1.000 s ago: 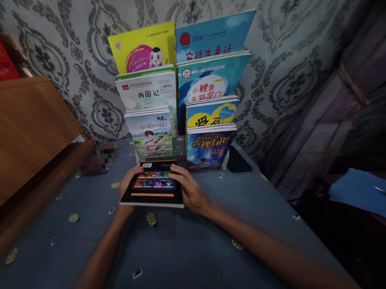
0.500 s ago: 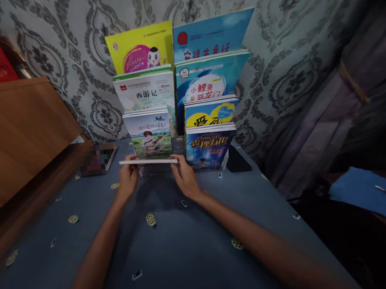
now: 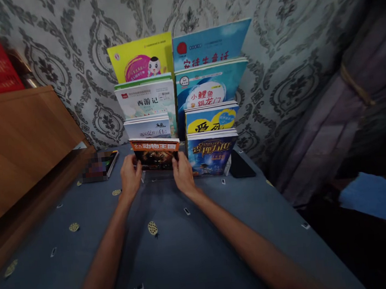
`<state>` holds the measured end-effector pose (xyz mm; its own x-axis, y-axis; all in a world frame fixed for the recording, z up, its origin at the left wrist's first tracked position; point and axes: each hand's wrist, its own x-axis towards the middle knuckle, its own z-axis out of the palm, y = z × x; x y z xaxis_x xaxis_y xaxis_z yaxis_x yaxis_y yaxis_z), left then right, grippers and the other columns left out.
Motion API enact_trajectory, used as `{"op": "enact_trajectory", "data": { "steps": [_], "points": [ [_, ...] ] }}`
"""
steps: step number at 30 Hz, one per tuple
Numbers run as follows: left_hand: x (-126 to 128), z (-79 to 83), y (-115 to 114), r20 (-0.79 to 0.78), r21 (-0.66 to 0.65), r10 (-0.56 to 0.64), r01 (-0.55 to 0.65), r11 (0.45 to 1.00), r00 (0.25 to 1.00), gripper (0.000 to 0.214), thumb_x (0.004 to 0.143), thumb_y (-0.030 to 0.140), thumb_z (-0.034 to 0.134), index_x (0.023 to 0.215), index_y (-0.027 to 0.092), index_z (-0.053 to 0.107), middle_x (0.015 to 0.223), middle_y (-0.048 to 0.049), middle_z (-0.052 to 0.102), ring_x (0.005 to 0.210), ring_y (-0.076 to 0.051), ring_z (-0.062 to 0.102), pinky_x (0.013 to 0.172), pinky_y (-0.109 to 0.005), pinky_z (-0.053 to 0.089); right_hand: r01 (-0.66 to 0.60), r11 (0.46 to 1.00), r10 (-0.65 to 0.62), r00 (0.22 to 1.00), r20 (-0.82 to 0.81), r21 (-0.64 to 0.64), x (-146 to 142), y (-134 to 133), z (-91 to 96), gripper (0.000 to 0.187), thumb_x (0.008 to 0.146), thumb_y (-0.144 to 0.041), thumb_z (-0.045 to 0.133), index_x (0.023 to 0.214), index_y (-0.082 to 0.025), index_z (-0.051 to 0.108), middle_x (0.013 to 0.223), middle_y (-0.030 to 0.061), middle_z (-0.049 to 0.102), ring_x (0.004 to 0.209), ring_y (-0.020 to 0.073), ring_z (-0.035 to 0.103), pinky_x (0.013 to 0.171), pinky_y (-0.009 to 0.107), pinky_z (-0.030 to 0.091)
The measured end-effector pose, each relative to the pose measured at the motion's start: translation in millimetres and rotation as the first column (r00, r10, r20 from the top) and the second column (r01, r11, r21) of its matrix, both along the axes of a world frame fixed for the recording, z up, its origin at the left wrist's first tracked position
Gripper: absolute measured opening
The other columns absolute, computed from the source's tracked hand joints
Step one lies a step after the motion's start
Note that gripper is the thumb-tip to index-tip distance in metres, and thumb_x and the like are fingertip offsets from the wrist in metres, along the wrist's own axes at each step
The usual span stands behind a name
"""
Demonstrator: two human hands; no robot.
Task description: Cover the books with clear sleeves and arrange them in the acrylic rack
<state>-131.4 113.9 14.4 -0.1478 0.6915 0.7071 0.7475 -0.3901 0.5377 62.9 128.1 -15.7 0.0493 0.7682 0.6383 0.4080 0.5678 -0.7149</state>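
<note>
A dark book with an orange title band [image 3: 156, 154] stands near upright at the front of the left row of books. My left hand [image 3: 130, 175] grips its left edge, thumb on the cover. On its right edge my right hand [image 3: 182, 171] is closed the same way. Right behind it is a pale book with a landscape cover [image 3: 150, 128], its lower part hidden. Farther back rise a white book [image 3: 144, 96] and a yellow book [image 3: 140, 58]. To the right of my right hand stands a dark blue book [image 3: 211, 154], front of the right row.
Behind the dark blue book are a blue-and-yellow book [image 3: 211, 118] and taller blue books [image 3: 210, 46]. A black flat object [image 3: 241, 164] lies at right. Another book [image 3: 110, 164] lies left, partly blurred. A wooden panel [image 3: 17, 149] borders the patterned tablecloth [image 3: 177, 261].
The book between my hands has turned from nearly flat, edge towards me, to near upright, so its orange-and-dark cover now shows. It now covers the lower part of the landscape book.
</note>
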Motion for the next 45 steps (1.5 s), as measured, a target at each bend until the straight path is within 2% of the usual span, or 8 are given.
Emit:
{"op": "enact_trajectory", "data": {
  "steps": [7,14,17,23,28,34,40,45],
  "points": [
    [-3.0,-3.4,3.7,0.049,-0.029,-0.062,0.064,0.998,0.997,0.012,0.09,0.029,0.053,0.093,0.02,0.06,0.086,-0.0044,0.064,0.081,-0.02,0.06,0.072,-0.03,0.046,0.044,0.998,-0.046,0.998,0.036,0.049,2.2,1.2,0.1,0.025,0.102,-0.027,0.032,0.113,-0.02,0.053,0.106,0.0138,0.062,0.102,0.027,0.058,0.094,0.045,0.049],
    [-5.2,-13.0,3.8,-0.046,-0.02,0.056,-0.057,0.998,0.997,0.007,0.089,0.023,0.053,0.094,0.019,0.057,0.085,-0.0034,0.061,0.078,-0.02,0.059,0.075,-0.032,0.047,0.107,0.993,-0.098,0.979,0.176,-0.043,-3.3,5.0,-7.4,0.026,0.099,-0.019,0.033,0.111,-0.017,0.056,0.106,0.014,0.062,0.099,0.0261,0.061,0.093,0.043,0.05],
    [-5.9,-13.3,3.9,-0.039,-0.011,0.065,-0.065,0.998,0.997,0.011,0.09,0.024,0.053,0.099,0.018,0.056,0.086,-0.0033,0.062,0.078,-0.019,0.06,0.074,-0.031,0.048,0.141,0.988,-0.119,0.958,0.262,-0.068,-5.1,3.8,-8.9,0.027,0.097,-0.017,0.033,0.107,-0.014,0.058,0.108,0.0167,0.061,0.1,0.0279,0.061,0.092,0.044,0.051],
    [-5.1,-12.9,2.8,-0.05,-0.011,0.089,-0.089,0.996,0.995,0.013,0.093,0.026,0.051,0.103,0.02,0.056,0.087,-0.003,0.063,0.08,-0.019,0.061,0.075,-0.031,0.048,0.188,0.981,-0.178,0.969,0.172,-0.045,-6.6,1.7,-14.8,0.031,0.094,-0.014,0.037,0.121,-0.013,0.05,0.114,0.0187,0.059,0.107,0.0294,0.059,0.092,0.046,0.051],
    [-4.4,-13.4,4.2,-0.058,-0.005,0.1,-0.101,0.995,0.993,0.016,0.094,0.028,0.05,0.106,0.02,0.056,0.087,-0.0031,0.062,0.08,-0.02,0.06,0.076,-0.031,0.047,0.162,0.985,-0.153,0.978,0.138,-0.051,-2.4,7.4,-20.5,0.019,0.092,-0.014,0.04,0.107,-0.017,0.051,0.104,0.0148,0.062,0.099,0.0275,0.06,0.086,0.043,0.051],
    [-2.3,-11.5,10.4,-0.113,0.006,0.141,-0.141,0.99,0.984,0.02,0.095,0.025,0.048,0.11,0.017,0.057,0.09,-0.0052,0.061,0.083,-0.02,0.059,0.078,-0.032,0.047,0.17,0.985,-0.161,0.966,0.204,-0.026,1.1,10.9,-21.0,0.02,0.093,-0.012,0.035,0.1,-0.018,0.053,0.096,0.0121,0.063,0.089,0.0249,0.059,0.08,0.038,0.049],
    [2.1,-8.9,11.6,-0.178,-0.029,0.195,-0.204,0.979,0.964,0.021,0.097,0.025,0.045,0.111,0.016,0.058,0.096,-0.0085,0.062,0.088,-0.023,0.06,0.082,-0.035,0.049,0.224,0.974,-0.199,0.928,0.315,-0.044,1.1,6.1,-17.4,0.027,0.092,-0.007,0.035,0.104,-0.017,0.057,0.097,0.0124,0.063,0.087,0.0239,0.059,0.078,0.035,0.047],
    [4.8,-10.5,12.9,-0.178,0.019,0.209,-0.209,0.978,0.961,0.032,0.096,0.024,0.047,0.127,0.017,0.054,0.103,-0.0092,0.063,0.09,-0.024,0.063,0.084,-0.037,0.052,0.28,0.955,-0.224,0.894,0.389,-0.094,-2.3,-0.2,-10.8,0.025,0.093,-0.008,0.037,0.107,-0.016,0.056,0.102,0.0134,0.064,0.093,0.0248,0.06,0.081,0.036,0.048]
  ]
}}
